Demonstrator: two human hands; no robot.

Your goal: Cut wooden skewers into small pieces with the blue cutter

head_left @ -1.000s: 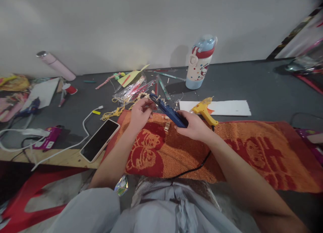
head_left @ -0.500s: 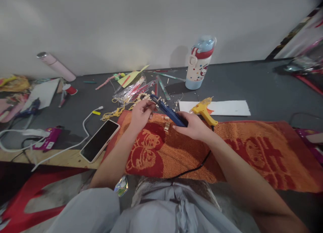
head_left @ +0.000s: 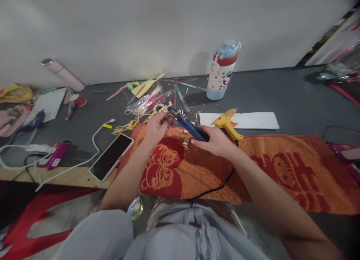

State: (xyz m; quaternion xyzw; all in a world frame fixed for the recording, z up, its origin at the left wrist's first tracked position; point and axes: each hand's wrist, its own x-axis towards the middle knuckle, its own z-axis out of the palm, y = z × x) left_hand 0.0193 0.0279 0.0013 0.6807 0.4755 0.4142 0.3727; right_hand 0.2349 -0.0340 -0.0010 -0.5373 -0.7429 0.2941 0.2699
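My right hand (head_left: pixel 215 139) is closed around the lower end of a long dark-blue hand tool (head_left: pixel 189 127), whose exact kind I cannot make out. The tool slants up and left over the towel's far edge. At its upper end, the fingers of my left hand (head_left: pixel 158 125) are pinched together; whatever they hold is too small to name. Small pale wooden pieces (head_left: pixel 186 141) lie in a row on the orange towel (head_left: pixel 205 170) below the tool. More pale bits (head_left: pixel 160 108) are heaped behind my left fingers.
A yellow glue gun (head_left: pixel 226 122) rests on a white board (head_left: pixel 255 121) at the right. Behind it stands a drink bottle (head_left: pixel 222 74). To the left are a phone (head_left: pixel 111 157), a white cable (head_left: pixel 97 134), yellow string (head_left: pixel 126 126), plastic packets (head_left: pixel 146 100) and a pink flask (head_left: pixel 63 73).
Both hands stay almost in place. The blue tool has tilted very slightly at its upper end.
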